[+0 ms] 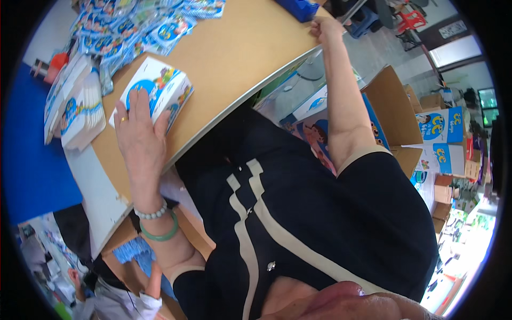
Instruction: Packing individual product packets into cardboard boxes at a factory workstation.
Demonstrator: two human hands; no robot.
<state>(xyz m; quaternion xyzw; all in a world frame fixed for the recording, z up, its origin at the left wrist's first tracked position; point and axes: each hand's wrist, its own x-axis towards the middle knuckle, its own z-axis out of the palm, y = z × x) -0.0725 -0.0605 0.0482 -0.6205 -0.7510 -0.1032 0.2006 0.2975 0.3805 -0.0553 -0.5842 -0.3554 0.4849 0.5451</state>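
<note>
My left hand (140, 130) grips a small white carton (151, 80) printed in blue, on the table's left part. Its fingers lie over the carton's broad face and the thumb presses the side nearer my body. At the table's far right edge, my right hand (325, 30) is closed beside a blue tape dispenser (301, 7). The fingers are curled together, and what they pinch, if anything, is too small to make out. A stack of flattened white cartons (82, 109) lies left of my left hand. Beyond the carton is a heap of blue-and-white sachets (125, 34).
The tan tabletop (229, 58) ends in a raised edge by my body. An open cardboard box (392, 106) stands to my right, near printed cartons (440, 125). A red object (57, 66) sits by the flat cartons. Another person's sleeve (114, 303) shows at lower left.
</note>
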